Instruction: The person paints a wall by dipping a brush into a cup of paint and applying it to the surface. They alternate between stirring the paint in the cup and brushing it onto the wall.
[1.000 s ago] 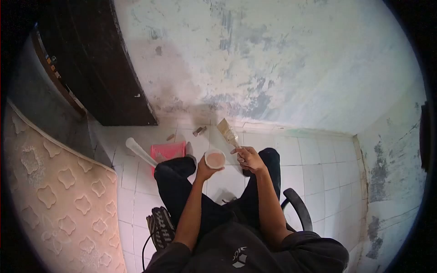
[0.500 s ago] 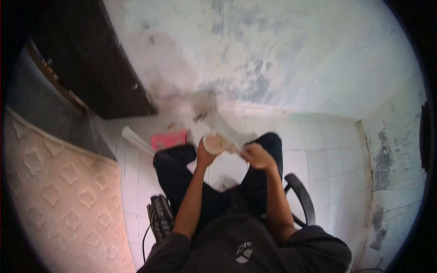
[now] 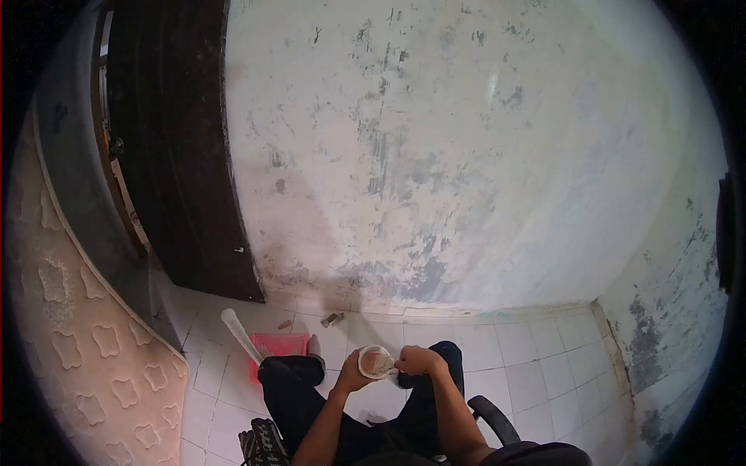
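My left hand (image 3: 352, 374) is wrapped round the left side of a round white cup (image 3: 364, 355), held above the floor between my knees. The cup's open top faces up and shows pale brownish contents. At its right rim, my right hand (image 3: 418, 361) has its fingers pinched on a small pale item. That item reaches to the cup's opening, and its shape is too small to make out.
A pink dustpan (image 3: 278, 345) with a white handle (image 3: 239, 332) lies on the tiled floor, left of my knee. Small bits (image 3: 332, 319) lie near the stained wall (image 3: 373, 155). A dark door (image 3: 175, 155), patterned mattress (image 3: 93, 373) and black armrest (image 3: 493, 420) are also visible.
The view has tilted up, so my hands and the cup appear lower and more wall shows. My right hand has moved closer to the cup's rim; my left hand still holds the cup.
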`<state>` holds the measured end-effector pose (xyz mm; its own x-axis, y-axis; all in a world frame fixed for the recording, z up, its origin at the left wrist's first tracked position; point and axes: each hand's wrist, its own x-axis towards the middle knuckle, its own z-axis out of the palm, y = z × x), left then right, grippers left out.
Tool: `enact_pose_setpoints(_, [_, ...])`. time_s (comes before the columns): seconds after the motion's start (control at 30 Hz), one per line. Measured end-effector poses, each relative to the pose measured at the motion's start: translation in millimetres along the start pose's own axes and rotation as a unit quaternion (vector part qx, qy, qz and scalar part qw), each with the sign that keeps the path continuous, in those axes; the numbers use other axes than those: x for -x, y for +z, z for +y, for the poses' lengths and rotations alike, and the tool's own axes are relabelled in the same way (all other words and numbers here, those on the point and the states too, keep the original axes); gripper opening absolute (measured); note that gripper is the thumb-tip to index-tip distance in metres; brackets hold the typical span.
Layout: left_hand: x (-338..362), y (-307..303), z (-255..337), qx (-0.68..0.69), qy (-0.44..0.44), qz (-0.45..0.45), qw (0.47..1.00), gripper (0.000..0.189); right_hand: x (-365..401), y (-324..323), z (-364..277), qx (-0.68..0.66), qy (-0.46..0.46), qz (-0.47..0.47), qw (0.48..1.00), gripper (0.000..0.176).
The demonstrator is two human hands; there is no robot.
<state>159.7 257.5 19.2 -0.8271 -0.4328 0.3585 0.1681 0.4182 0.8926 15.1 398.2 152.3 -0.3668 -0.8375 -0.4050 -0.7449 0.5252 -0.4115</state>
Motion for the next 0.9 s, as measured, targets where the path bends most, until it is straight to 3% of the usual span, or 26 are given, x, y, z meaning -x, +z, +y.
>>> enact_pose_setpoints(0.07, [1, 3, 3, -0.01, 0.022, -0.006, 1.0, 0.08, -3, -10, -10, 0.026, 0.033, -0.023, 0.999, 0.041])
enact_pose_setpoints(0.13, [1, 7, 3, 0.069, 0.015, -0.009, 0.997, 0.077, -20, -3, -3, 0.041, 0.016, -0.015, 0.999, 0.042])
enact_pose_setpoints(0.27, [-1, 13, 0, 0.042, 0.011, -0.011, 0.999, 0.071, -34, 2, -10, 0.061, 0.005, -0.04, 0.997, 0.044])
enact_pose_setpoints(0.3, [1, 15, -11, 0.029, -0.002, -0.015, 0.999, 0.07, -46, 15, 9, 0.064, -0.043, -0.026, 0.997, 0.044])
enact_pose_setpoints(0.37, [-2, 9, 0, 0.005, 0.009, -0.016, 1.0, 0.073, -45, 12, 8, 0.058, -0.009, -0.038, 0.998, 0.041])
enact_pose_setpoints(0.43, [1, 5, 2, 0.032, -0.06, -0.029, 0.997, 0.073, -42, 15, 20, 0.064, -0.071, 0.009, 0.995, 0.038])
enact_pose_setpoints(0.5, [1, 10, -12, 0.141, -0.025, -0.011, 0.99, 0.08, -25, -4, 6, 0.016, -0.017, -0.003, 1.0, 0.034])
enact_pose_setpoints(0.53, [1, 8, -4, 0.127, -0.03, -0.005, 0.991, 0.077, -23, -5, 9, 0.009, -0.02, 0.011, 1.0, 0.033])
enact_pose_setpoints(0.57, [-2, 5, 7, 0.111, -0.029, 0.0, 0.993, 0.074, -7, -26, -15, 0.013, 0.047, -0.034, 0.998, 0.031])
enact_pose_setpoints(0.67, [-5, 4, 11, 0.15, -0.081, -0.034, 0.985, 0.083, -12, -12, 10, -0.028, 0.011, -0.014, 0.999, 0.03])
enact_pose_setpoints(0.9, [-9, 3, 17, 0.156, -0.076, -0.038, 0.984, 0.081, -7, -14, 15, -0.062, 0.003, -0.019, 0.998, 0.03])
